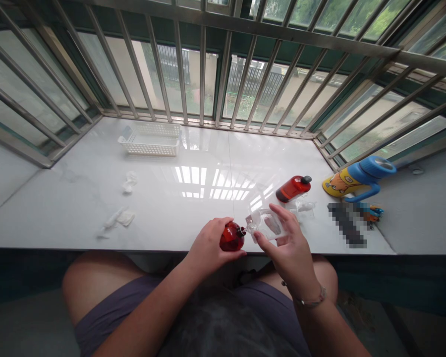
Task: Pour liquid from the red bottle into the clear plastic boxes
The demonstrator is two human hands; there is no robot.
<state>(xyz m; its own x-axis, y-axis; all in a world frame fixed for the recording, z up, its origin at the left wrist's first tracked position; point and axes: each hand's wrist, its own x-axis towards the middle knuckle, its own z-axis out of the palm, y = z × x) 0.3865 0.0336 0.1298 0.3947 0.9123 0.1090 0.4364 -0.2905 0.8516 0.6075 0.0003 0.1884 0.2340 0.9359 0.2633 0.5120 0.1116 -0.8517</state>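
Red bottle and clear wrap in my hands

My left hand (208,248) grips the red bottle (232,237); right hand (288,245) pinches the clear wrap (263,224) at its neck.

- Daylight comes in through the barred window (223,74) ahead of me, soft and bright.
- The glossy white surface (78,198) throws back a strong glare of the window panes near its middle.
- My lap lies in dim shade.
- The bars bow at the edges.
- A pixelated patch (346,224) blurs one spot on my right.

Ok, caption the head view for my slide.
Left hand holds a red bottle; right hand holds a clear bottle against it.
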